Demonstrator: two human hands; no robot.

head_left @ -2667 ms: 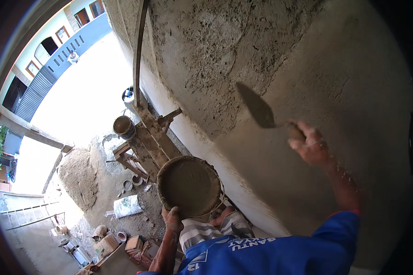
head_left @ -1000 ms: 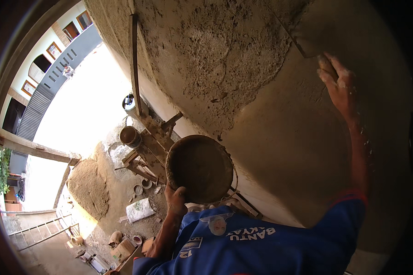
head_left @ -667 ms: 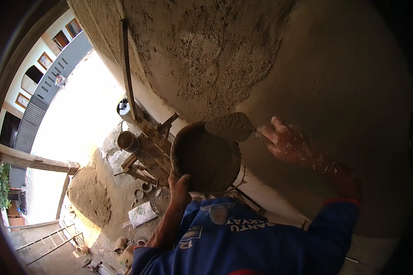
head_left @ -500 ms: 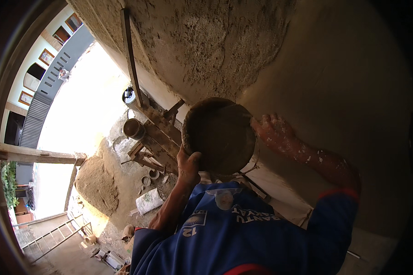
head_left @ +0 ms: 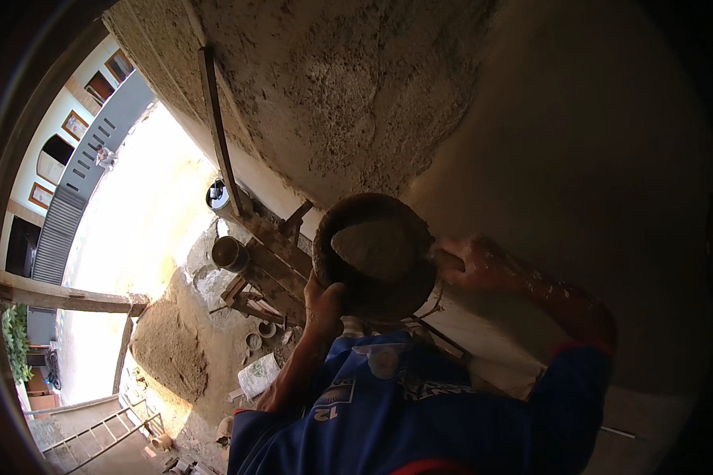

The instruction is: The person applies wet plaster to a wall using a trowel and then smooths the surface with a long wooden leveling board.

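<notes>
Left hand (head_left: 325, 305) has its fingers curled round the near rim of a round mortar pan (head_left: 372, 253), held centre frame. Right hand (head_left: 471, 265), fingers wrapped on a trowel (head_left: 376, 245) loaded with mortar over the pan. Rough plastered wall (head_left: 356, 95) beyond.

Blue shirt, red-trimmed sleeves, mortar-spattered forearm
</notes>
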